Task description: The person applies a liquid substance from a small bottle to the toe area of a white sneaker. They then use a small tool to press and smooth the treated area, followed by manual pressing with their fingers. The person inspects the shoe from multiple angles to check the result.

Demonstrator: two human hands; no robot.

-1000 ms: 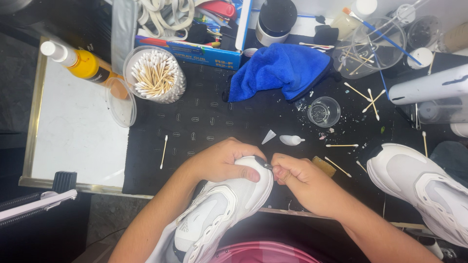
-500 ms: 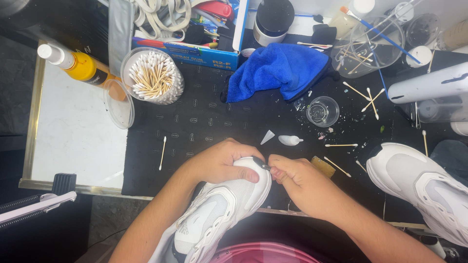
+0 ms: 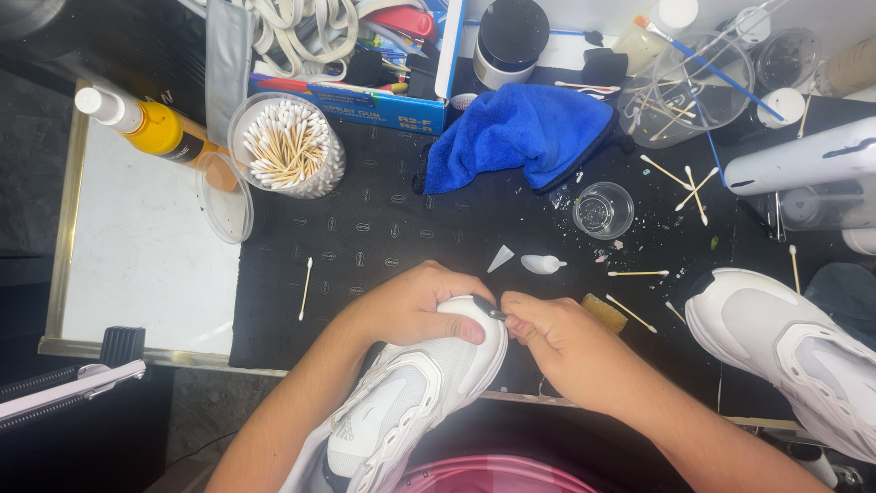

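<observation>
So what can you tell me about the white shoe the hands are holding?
The white sneaker looks like smooth leather or plastic with mesh panels and a chunky, wavy sole. It lies tilted at the near edge of the black mat, toe pointing away from the person. The left hand grips the toe from above, thumb pressed on it. The right hand pinches a small dark tool against the toe tip. A matching sneaker lies apart, to the right.

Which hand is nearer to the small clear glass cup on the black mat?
Right. The right hand lies below the glass cup, slightly to its left. The left hand, gripping the white sneaker, is farther to the left.
</observation>
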